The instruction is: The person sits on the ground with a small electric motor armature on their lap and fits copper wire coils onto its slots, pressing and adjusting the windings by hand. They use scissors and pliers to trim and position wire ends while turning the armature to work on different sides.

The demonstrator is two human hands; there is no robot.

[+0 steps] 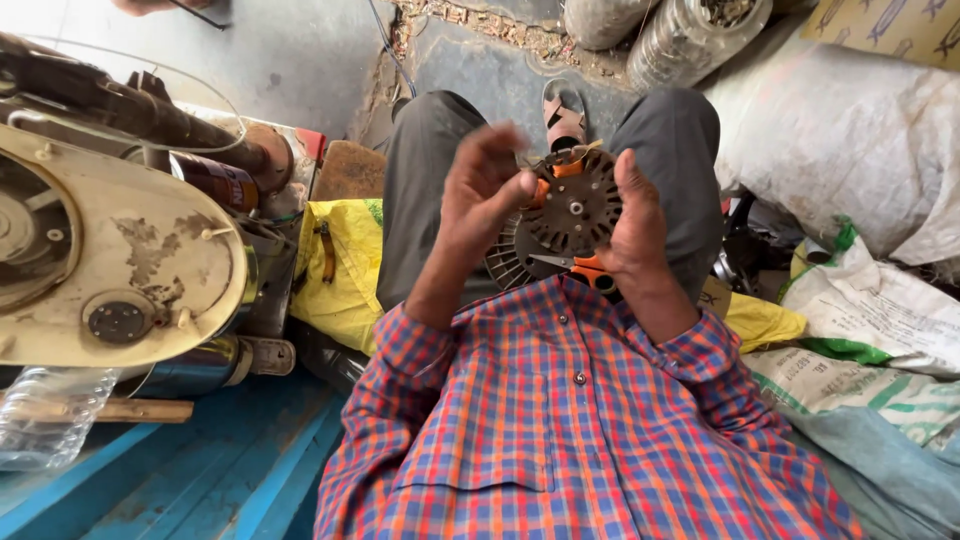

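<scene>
Right hand (pixel 632 225) wraps around the round slotted motor part (pixel 572 215), propped over the lap near the plaid shirt (pixel 570 420). Left hand (pixel 485 190) pinches at its left rim, fingers curled but gripping little. With only one hand really holding, a hard tug could twist the part loose and drop it.

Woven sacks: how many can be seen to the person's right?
3, perhaps more hidden: a large white sack at upper right, a white-and-green one below it, another printed sack lowest, beside the checked sleeve.
</scene>
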